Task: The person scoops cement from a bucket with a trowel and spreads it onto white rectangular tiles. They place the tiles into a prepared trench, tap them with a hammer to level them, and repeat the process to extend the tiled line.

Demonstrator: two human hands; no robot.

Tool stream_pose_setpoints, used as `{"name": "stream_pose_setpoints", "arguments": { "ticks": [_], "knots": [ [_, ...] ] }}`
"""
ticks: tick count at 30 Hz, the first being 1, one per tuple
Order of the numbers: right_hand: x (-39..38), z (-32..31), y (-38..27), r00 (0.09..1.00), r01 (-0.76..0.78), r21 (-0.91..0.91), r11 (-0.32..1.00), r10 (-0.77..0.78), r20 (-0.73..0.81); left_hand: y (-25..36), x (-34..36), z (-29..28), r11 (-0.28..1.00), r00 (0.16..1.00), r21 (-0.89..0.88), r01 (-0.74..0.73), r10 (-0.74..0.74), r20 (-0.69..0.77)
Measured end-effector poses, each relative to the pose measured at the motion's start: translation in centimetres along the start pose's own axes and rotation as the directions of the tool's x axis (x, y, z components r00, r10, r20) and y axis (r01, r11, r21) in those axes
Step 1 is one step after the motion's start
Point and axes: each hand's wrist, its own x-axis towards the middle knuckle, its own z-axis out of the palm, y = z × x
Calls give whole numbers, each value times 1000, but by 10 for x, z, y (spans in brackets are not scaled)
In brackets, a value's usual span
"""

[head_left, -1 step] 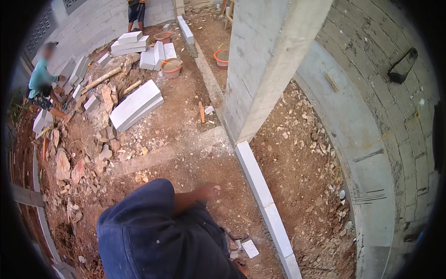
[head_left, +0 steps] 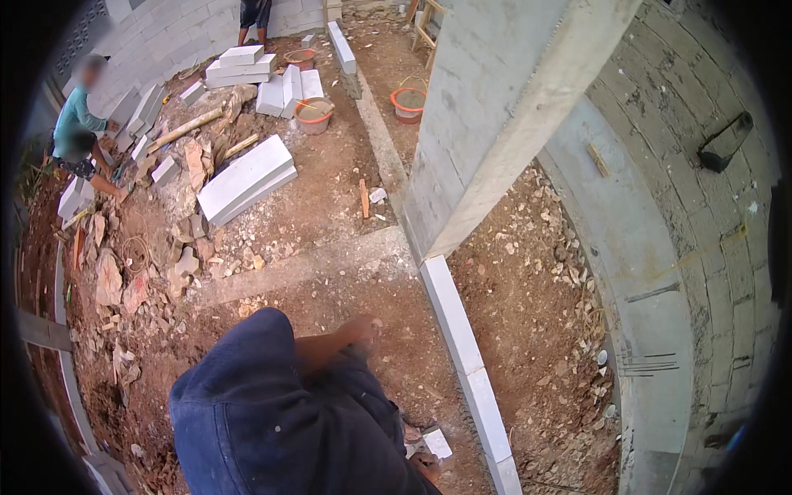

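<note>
My left hand (head_left: 361, 328), out of a dark blue sleeve (head_left: 223, 388), hangs over the brown soil in front of my bent, dark-clothed leg. It is smeared by motion, so its fingers and anything in them cannot be made out. What looks like my right hand (head_left: 426, 466) shows in part at the lower edge, its fingers hidden. Close to it lies a small white block piece (head_left: 437, 444) on the ground, beside what seems to be a bare foot. To the right runs a low row of white blocks (head_left: 456, 320), laid end to end up to a grey concrete column (head_left: 450, 177).
White blocks (head_left: 247, 180) lie stacked at the far left among rubble (head_left: 186, 262). Mortar buckets (head_left: 313, 115) stand behind them. A co-worker in a teal shirt (head_left: 78, 115) bends by more blocks; another person's legs (head_left: 254, 21) show farther back. A grey block wall (head_left: 701, 206) rises at right.
The view has shifted slightly, moving the column and wall in the picture. My left hand has moved a little to the left. The white blocks lie as before.
</note>
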Motion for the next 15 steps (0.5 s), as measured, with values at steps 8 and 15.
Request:
{"name": "stream_pose_setpoints", "arguments": {
  "ticks": [8,15],
  "knots": [
    [226,120,-175,214,-973,205,107,73,974,-187,-11,-236,719,689,-499,484,-664,-291],
    [267,243,-437,91,-743,-23,668,134,987,-270,-79,-220,445,261,-648,618,-894,-366]
  ]
}}
